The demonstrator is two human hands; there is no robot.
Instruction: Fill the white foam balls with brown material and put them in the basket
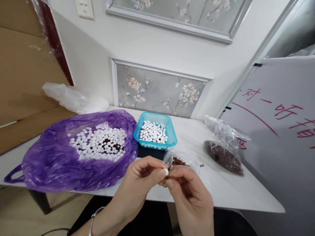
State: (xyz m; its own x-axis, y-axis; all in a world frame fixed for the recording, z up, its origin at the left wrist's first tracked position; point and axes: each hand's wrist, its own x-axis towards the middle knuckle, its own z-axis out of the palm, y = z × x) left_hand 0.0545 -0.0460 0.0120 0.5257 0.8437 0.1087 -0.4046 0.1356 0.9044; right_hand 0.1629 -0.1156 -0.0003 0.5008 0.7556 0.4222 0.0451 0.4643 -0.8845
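Ball point(166, 171), small and white, clamped between left fingers point(157, 176) just before reddish-brown bits point(178, 161) on the desk point(231, 193). Cannot tell the hold of right fingers point(182, 172), bunched beside it. Best pinched lightly but steadily, without covering its exposed side.

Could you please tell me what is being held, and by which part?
The left hand pinches a small white ball by its left side; whether the right hand grips it is unclear.

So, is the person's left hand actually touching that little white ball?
Touching: the head view shows the left hand with its thumb against the white ball, which sits at the fingertips.
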